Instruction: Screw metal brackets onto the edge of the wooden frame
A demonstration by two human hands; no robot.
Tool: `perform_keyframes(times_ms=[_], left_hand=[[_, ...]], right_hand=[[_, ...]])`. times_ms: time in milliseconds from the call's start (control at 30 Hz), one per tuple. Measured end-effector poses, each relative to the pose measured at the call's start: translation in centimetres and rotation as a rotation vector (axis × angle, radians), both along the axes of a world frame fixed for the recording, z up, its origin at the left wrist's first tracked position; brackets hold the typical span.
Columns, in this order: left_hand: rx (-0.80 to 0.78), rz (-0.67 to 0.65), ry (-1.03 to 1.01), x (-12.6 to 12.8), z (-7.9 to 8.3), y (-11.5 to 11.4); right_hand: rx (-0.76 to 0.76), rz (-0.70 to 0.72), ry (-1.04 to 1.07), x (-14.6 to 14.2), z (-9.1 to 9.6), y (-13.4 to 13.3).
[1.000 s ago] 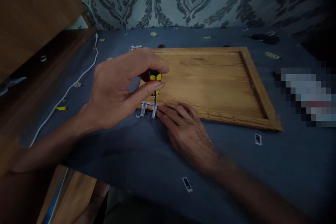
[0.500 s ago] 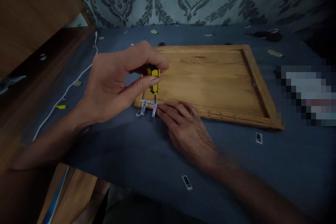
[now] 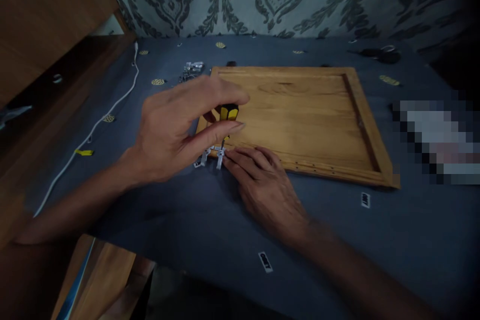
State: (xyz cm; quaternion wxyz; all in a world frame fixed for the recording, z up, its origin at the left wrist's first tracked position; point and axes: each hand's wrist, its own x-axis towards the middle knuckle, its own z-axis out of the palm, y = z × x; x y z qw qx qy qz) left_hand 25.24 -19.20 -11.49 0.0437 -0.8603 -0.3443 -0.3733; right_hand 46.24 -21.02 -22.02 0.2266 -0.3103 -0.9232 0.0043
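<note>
My left hand (image 3: 176, 130) pinches a small yellow-and-black screwdriver (image 3: 229, 112) between thumb and fingers, handle up and nearly upright. Its tip meets a silver metal hinge (image 3: 220, 159) on the near left edge of a framed wooden panel (image 3: 292, 115). A similar silver piece (image 3: 204, 156) sits just left of it, partly behind my left hand. My right hand (image 3: 266, 185) lies on the panel's near edge, fingers stretched out, fingertips against the hinge; its thumb is hidden. Whether a screw is under the tip cannot be made out.
Loose metal hardware (image 3: 192, 70) lies beyond my left hand. A white cable (image 3: 112, 105) runs along the left of the blue patterned cloth (image 3: 180, 230). Black-handled scissors (image 3: 386, 54) lie at the far right, near a blurred-out item (image 3: 438, 140). Wooden furniture (image 3: 48, 20) stands at left.
My left hand and the screwdriver have shifted slightly right and down, with the hand turned around the handle. Hardware behind the hand now shows. My right hand stays in place.
</note>
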Motion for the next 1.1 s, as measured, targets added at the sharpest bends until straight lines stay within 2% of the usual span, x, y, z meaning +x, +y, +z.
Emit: perform_keyframes(times_ms=[167, 433, 500, 600, 733, 933, 1033, 1100], left_hand=[[0.072, -0.024, -0.078, 0.0, -0.4, 0.5], [-0.068, 0.024, -0.155, -0.1, -0.4, 0.0], [-0.090, -0.009, -0.164, -0.2, -0.3, 0.0], [-0.080, -0.045, -0.120, -0.3, 0.0, -0.1], [-0.111, -0.013, -0.082, -0.2, 0.1, -0.3], [-0.050, -0.131, -0.251, -0.1, -1.3, 1.0], [0.050, -0.183, -0.239, -0.2, -1.5, 1.4], [0.047, -0.158, -0.205, -0.3, -1.2, 1.3]], right_hand=[[-0.017, -0.014, -0.024, 0.1, 0.1, -0.1], [-0.003, -0.015, -0.043, 0.2, -0.1, -0.1], [-0.005, -0.011, -0.038, 0.1, -0.1, 0.0], [-0.003, -0.009, -0.030, 0.0, -0.1, 0.0], [0.007, -0.018, -0.025, -0.1, 0.0, 0.0], [-0.005, -0.027, -0.017, -0.3, 0.2, -0.1], [-0.004, -0.032, -0.025, -0.4, 0.3, -0.1], [-0.007, -0.033, -0.033, -0.4, 0.3, -0.1]])
